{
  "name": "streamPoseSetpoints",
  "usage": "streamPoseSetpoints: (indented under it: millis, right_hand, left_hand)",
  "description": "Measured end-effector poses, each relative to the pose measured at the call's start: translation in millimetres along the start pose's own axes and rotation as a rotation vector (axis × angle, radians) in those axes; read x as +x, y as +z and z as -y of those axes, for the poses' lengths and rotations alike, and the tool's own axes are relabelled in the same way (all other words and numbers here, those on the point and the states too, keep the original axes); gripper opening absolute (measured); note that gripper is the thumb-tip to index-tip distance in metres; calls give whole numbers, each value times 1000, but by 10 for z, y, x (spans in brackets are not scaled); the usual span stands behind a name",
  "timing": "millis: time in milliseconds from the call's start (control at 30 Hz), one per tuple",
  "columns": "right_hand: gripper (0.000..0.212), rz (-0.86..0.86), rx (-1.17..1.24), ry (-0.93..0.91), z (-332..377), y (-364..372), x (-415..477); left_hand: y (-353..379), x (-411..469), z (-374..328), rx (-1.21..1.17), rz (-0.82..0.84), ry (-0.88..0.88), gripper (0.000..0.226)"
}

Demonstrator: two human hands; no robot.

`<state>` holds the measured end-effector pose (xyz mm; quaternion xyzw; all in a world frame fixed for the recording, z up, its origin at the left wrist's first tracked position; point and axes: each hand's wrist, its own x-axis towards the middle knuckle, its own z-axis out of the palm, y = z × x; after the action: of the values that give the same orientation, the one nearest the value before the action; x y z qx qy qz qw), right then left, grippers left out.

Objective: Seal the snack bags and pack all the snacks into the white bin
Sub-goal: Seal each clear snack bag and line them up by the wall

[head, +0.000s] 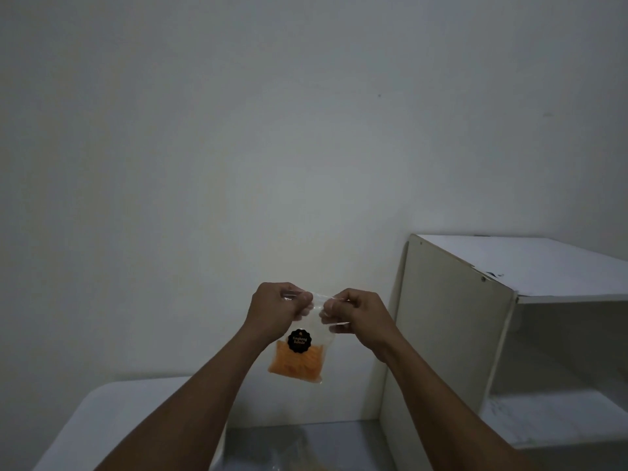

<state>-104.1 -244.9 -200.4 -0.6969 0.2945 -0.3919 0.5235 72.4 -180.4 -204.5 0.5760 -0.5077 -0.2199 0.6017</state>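
Where the bag (300,355) is: up in the air in front of the wall (306,130), held by its top edge, with the rest hanging free below the hands.
Bag: clear plastic with a round black label (299,340) on the front and orange sticks (295,367) piled in the bottom part.
Left hand (277,309): fingers curled, pinching the top left corner.
Right hand (353,316): same deal on the top right, thumb and fingers clamped on the plastic.
Seal: honestly can't tell if the top strip is closed, it's too dim and small.
Shelf (455,334): white, open front, off to the right, not touching anything.
Table (119,409): white surface, lower left, under the left forearm.
Bottom edge: something plasticky (295,447) lies between the forearms, too dark to make out.
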Motion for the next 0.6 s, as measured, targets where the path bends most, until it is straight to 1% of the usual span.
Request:
streamPoseSetpoints:
  millis: [100, 200, 400, 500, 600]
  right_hand:
    - [9, -33, -36, -37, 35, -15, 3]
    - [5, -41, -21, -38, 63, -31, 13]
    - [5, -18, 55, -14, 68, 31, -12]
    - [9, -40, 36, -28, 76, 35, -11]
    - [8, -39, 41, -27, 93, 47, -14]
  left_hand:
    - [8, -24, -22, -99, 48, -35, 12]
    - [9, -34, -20, -187, 38, -66, 15]
    - [-8, -25, -11, -189, -37, -59, 14]
    - [-48, -42, -19, -212, -7, -77, 19]
    - [-78, -67, -20, -222, 1, -87, 19]
